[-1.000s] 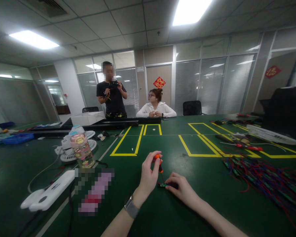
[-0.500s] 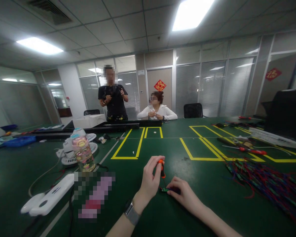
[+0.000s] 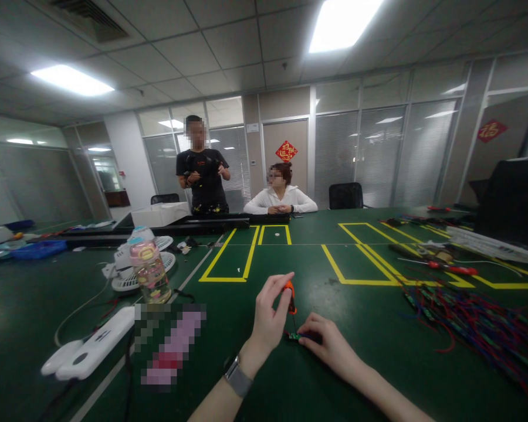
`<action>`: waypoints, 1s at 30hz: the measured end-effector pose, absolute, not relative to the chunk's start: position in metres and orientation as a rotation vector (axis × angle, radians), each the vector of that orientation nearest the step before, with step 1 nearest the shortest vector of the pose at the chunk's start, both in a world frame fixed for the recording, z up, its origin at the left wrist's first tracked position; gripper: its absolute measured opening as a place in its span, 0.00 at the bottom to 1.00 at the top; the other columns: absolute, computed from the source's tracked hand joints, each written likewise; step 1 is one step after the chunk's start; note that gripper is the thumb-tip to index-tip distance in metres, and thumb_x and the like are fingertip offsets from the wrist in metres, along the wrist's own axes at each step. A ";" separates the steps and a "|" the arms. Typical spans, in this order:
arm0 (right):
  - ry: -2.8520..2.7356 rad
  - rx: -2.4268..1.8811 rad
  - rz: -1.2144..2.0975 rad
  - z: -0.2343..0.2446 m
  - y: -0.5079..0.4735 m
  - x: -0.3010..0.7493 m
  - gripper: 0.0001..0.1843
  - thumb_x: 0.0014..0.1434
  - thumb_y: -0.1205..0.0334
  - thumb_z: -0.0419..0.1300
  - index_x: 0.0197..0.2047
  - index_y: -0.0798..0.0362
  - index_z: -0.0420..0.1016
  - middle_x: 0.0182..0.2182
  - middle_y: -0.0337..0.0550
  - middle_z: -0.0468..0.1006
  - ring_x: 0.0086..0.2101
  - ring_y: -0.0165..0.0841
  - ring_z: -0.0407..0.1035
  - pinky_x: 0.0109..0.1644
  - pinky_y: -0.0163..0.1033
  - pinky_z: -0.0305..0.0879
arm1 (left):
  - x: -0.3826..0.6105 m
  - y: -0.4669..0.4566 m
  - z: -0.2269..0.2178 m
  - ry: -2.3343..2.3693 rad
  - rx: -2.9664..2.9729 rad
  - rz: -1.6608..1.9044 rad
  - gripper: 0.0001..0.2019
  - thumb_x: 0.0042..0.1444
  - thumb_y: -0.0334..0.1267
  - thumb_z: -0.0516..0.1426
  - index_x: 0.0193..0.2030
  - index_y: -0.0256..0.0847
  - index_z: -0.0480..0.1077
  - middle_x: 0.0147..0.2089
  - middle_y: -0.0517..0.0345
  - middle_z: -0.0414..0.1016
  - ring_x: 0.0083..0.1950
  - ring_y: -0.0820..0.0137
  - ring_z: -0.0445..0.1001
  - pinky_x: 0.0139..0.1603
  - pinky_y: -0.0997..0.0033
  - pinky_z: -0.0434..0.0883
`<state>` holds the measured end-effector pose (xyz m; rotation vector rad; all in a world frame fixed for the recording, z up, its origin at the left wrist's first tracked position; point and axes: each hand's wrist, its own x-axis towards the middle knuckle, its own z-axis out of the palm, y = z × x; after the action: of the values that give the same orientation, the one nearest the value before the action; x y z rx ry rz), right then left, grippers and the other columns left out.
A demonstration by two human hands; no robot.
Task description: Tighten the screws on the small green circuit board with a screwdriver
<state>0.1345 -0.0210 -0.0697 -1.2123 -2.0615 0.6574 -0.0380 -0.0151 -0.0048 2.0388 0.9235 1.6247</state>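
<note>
My left hand (image 3: 270,310) is closed round the orange and black handle of a small screwdriver (image 3: 291,299), which stands nearly upright. Its thin shaft points down at a small green circuit board (image 3: 294,337) on the table. My right hand (image 3: 328,340) pinches the board's right end, with dark wires partly hidden under the fingers. The tip's exact contact with the board is too small to make out.
A heap of wired circuit boards (image 3: 479,328) lies at the right, with a red-handled screwdriver (image 3: 453,268) behind it. To the left stand a drink bottle (image 3: 152,275) and a white device (image 3: 99,346). Two people face the table's far side.
The fingers of my left hand have shifted slightly on the screwdriver handle, with the index finger reaching out more. My right hand and the board stay in place.
</note>
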 end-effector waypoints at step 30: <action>-2.072 -1.216 0.658 -0.069 -0.021 0.135 0.08 0.58 0.67 0.60 0.37 0.52 0.81 0.35 0.43 0.75 0.34 0.34 0.70 0.39 0.35 0.65 | -0.039 -0.017 -0.001 0.913 2.022 1.641 0.15 0.67 0.35 0.47 0.53 0.43 0.72 0.45 0.53 0.71 0.45 0.68 0.72 0.46 0.68 0.70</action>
<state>0.1348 -0.0212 -0.0694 -1.2164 -2.0717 0.6578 -0.0393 -0.0171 -0.0012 2.0216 0.9129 1.6410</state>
